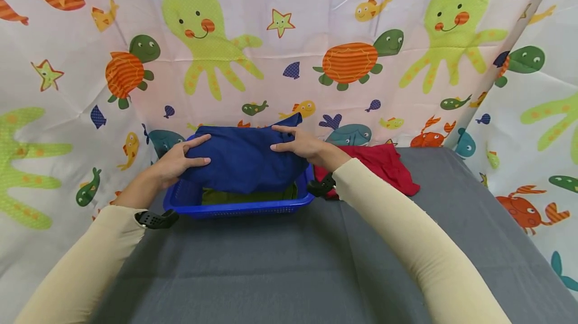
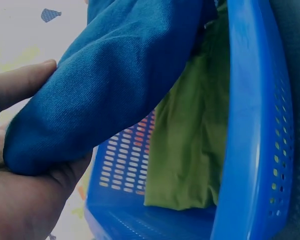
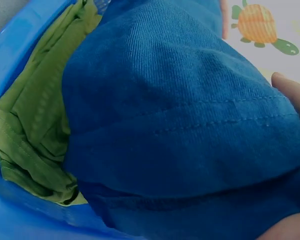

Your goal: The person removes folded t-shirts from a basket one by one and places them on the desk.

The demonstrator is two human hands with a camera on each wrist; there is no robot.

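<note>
Both hands hold a folded dark blue cloth garment [image 1: 244,158] over a blue plastic basket [image 1: 235,208]. At the garment's left end, my left hand [image 1: 178,161] grips it between thumb and fingers. My right hand [image 1: 302,144] pinches the right end, where a corner of fabric sticks up. Stitched seam lines show on the blue garment [image 3: 190,120] in the right wrist view. Beneath it, a folded green garment [image 2: 185,145] lies in the basket, partly covered by the blue one in the head view.
A crumpled red cloth [image 1: 384,166] lies on the grey table cover [image 1: 253,269], to the right of the basket. Behind the basket hangs a white curtain [image 1: 271,78] printed with sea animals, which also runs along both sides.
</note>
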